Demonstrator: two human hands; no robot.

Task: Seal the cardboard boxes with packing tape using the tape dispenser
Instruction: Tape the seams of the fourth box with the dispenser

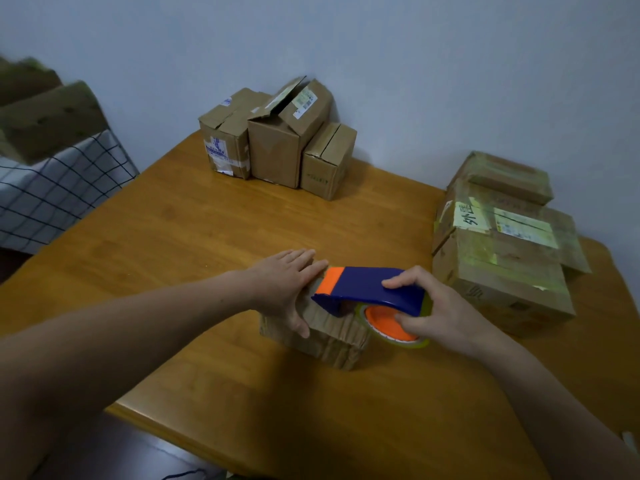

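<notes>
**Head view**

1. The work takes place on a wooden table (207, 237). Directions are given from the small cardboard box (325, 337) in work, with 12 o'clock pointing away from the wearer.
2. The left hand (287, 282) is laid flat on the top of this box. The fingers are straight and the thumb is run down the near face. Nothing is gripped.
3. The tape dispenser (367, 285), blue with an orange nose, is held on the box top by the right hand (436, 313). The fingers are curled over the blue body and the thumb is set against the orange hub of the tape roll (391, 323).
4. Whether a strip is already laid on this box cannot be told.

**Progress**

- At 12 o'clock, three boxes (277, 140) are set against the wall. One flap of the middle box is raised. These are judged unsealed.
- At 2 o'clock, a stack of boxes (502, 244) is crossed by yellowish tape. It is judged sealed.

**Markings**

- A yellow label (467, 214) on the stack is marked by hand in Chinese characters, which cannot be read with certainty.
- Printed labels are present on the far boxes but are too small to read. No brand is legible.
</notes>
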